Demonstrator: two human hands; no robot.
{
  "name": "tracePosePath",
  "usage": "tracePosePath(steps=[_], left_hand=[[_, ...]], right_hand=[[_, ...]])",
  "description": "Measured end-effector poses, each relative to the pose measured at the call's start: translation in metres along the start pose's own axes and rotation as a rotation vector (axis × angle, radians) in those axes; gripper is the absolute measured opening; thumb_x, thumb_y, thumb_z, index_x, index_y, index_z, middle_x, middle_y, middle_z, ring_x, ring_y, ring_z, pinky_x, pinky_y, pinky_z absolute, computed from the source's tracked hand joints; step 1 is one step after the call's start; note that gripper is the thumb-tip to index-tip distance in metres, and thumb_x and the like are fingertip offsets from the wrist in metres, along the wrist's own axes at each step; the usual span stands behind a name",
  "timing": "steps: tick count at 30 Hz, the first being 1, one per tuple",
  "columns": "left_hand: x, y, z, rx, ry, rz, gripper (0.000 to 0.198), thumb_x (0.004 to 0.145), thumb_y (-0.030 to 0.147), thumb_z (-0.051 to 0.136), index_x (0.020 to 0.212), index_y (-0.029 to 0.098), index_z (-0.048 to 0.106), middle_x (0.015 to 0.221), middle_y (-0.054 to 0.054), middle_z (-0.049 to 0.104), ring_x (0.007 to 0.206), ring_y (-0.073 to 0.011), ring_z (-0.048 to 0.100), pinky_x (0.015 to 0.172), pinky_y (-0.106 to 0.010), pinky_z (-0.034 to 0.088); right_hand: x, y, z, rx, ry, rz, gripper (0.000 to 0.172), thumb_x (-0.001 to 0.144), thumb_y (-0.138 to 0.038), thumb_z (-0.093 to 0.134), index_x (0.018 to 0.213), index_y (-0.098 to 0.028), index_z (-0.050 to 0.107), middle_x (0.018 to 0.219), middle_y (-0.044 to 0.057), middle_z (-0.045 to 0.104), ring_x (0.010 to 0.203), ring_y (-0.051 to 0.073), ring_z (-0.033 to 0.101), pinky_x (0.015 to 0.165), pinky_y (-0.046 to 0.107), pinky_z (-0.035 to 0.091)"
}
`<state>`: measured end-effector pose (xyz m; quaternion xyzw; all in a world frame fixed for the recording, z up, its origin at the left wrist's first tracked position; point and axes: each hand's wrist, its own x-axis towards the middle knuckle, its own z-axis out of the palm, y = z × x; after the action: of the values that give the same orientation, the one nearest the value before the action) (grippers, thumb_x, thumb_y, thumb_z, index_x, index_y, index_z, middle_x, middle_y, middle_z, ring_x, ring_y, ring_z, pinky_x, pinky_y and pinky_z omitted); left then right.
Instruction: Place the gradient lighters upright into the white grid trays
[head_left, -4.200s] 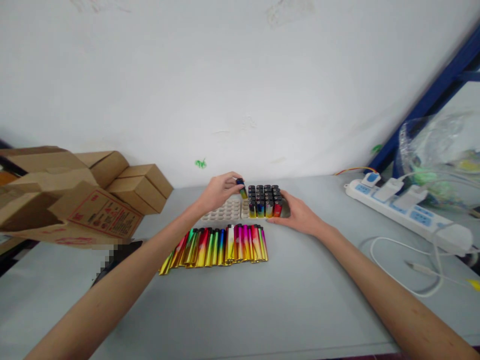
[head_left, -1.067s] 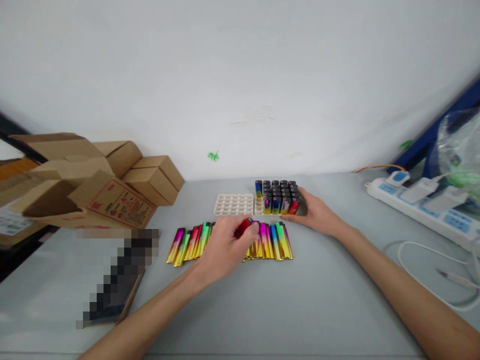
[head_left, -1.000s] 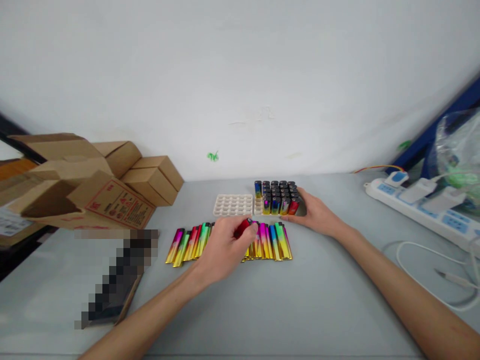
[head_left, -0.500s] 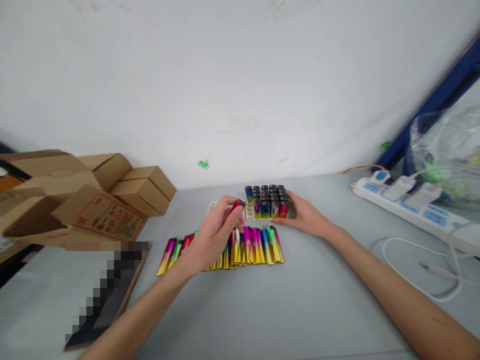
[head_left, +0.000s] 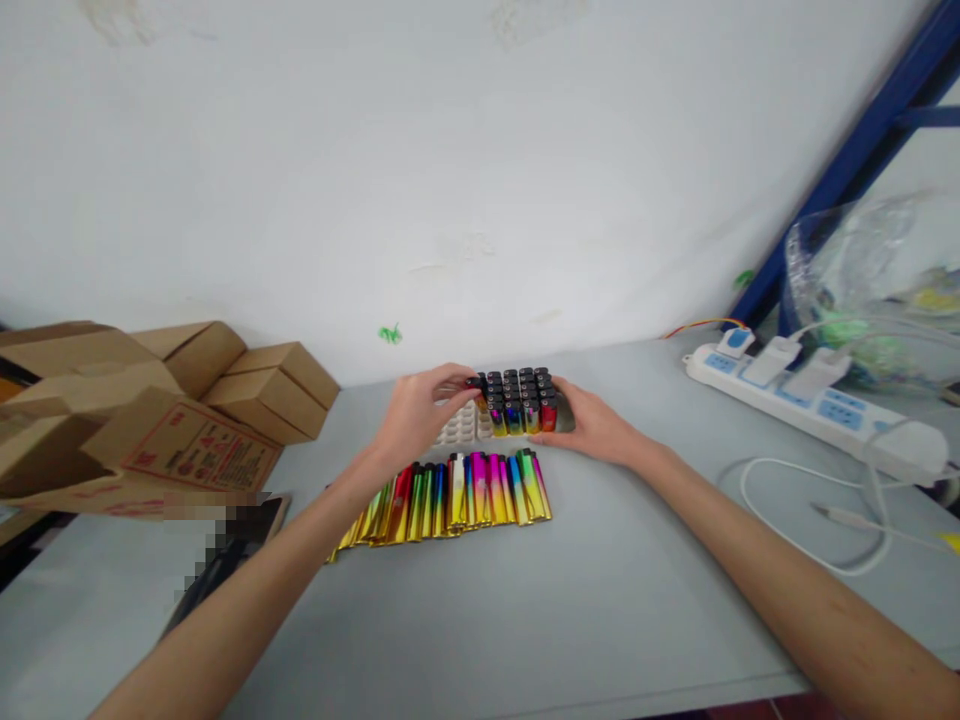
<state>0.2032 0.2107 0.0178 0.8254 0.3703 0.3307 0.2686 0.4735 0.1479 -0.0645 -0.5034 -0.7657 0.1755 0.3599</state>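
My left hand (head_left: 421, 402) pinches a lighter (head_left: 477, 383) by its dark top, at the left side of a block of upright lighters (head_left: 521, 400). These stand in rows with black tops in a white tray (head_left: 457, 430); empty sockets show at its left part. Its lower end is hidden among the tray and my fingers. My right hand (head_left: 592, 422) clasps the right end of the block, thumb in front and fingers behind. Nearer to me, a row of loose metallic-coloured lighters (head_left: 480, 490) lies flat on the grey table, partly covered by my left forearm.
Open cardboard boxes (head_left: 202, 440) stand at the left, beside a dark flat object (head_left: 259, 525), partly pixelated. On the right lie a white power strip (head_left: 817, 405) with plugs and a white cable (head_left: 810, 570). A clear plastic bag (head_left: 847, 270) sits behind, and a white wall (head_left: 450, 180) backs the table.
My left hand has carried the lighter from above the tray's left part to the left side of the upright block. My right hand keeps its hold. The view has shifted slightly.
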Motion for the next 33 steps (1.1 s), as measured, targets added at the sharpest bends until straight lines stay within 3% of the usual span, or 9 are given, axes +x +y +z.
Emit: tracePosePath(steps=[8, 15, 22, 27, 33], left_hand=[[0.004, -0.008, 0.004, 0.085, -0.017, 0.013, 0.028, 0.092, 0.04, 0.068, 0.108, 0.018, 0.074, 0.097, -0.009, 0.08, 0.088, -0.0212, 0.076, 0.085, -0.038, 0.066], [0.006, -0.002, 0.005, 0.045, -0.042, -0.023, 0.024, 0.091, 0.037, 0.069, 0.106, 0.019, 0.073, 0.091, -0.008, 0.08, 0.088, -0.0221, 0.076, 0.082, -0.038, 0.066], [0.011, -0.004, 0.0, 0.06, -0.064, -0.02, 0.023, 0.09, 0.037, 0.07, 0.103, 0.019, 0.075, 0.095, -0.008, 0.081, 0.089, -0.0228, 0.077, 0.085, -0.039, 0.065], [0.008, -0.008, -0.003, -0.021, -0.091, -0.058, 0.028, 0.088, 0.042, 0.073, 0.101, 0.018, 0.073, 0.097, -0.01, 0.082, 0.092, -0.0251, 0.078, 0.09, -0.043, 0.063], [0.007, -0.005, -0.002, 0.05, -0.087, -0.018, 0.03, 0.091, 0.045, 0.07, 0.108, 0.02, 0.073, 0.096, -0.009, 0.081, 0.093, -0.0253, 0.078, 0.086, -0.041, 0.065]], right_hand=[[0.0, -0.003, -0.001, 0.007, -0.003, 0.014, 0.087, 0.08, -0.055, 0.08, 0.15, -0.018, 0.044, 0.144, 0.019, 0.061, 0.126, 0.04, 0.063, 0.109, 0.059, 0.051], [-0.001, -0.003, -0.002, 0.011, -0.01, 0.0, 0.087, 0.082, -0.053, 0.079, 0.154, -0.025, 0.04, 0.147, 0.015, 0.059, 0.129, 0.04, 0.061, 0.11, 0.061, 0.05], [0.0, -0.003, -0.002, 0.008, -0.009, 0.011, 0.087, 0.08, -0.055, 0.08, 0.15, -0.018, 0.044, 0.145, 0.019, 0.06, 0.127, 0.04, 0.062, 0.11, 0.06, 0.05], [-0.001, -0.001, -0.001, -0.004, -0.009, 0.009, 0.087, 0.081, -0.055, 0.08, 0.151, -0.019, 0.043, 0.145, 0.018, 0.06, 0.127, 0.039, 0.063, 0.109, 0.06, 0.051], [-0.001, -0.001, -0.002, -0.003, -0.008, 0.012, 0.087, 0.08, -0.055, 0.081, 0.151, -0.021, 0.043, 0.145, 0.017, 0.06, 0.127, 0.04, 0.063, 0.109, 0.06, 0.05]])
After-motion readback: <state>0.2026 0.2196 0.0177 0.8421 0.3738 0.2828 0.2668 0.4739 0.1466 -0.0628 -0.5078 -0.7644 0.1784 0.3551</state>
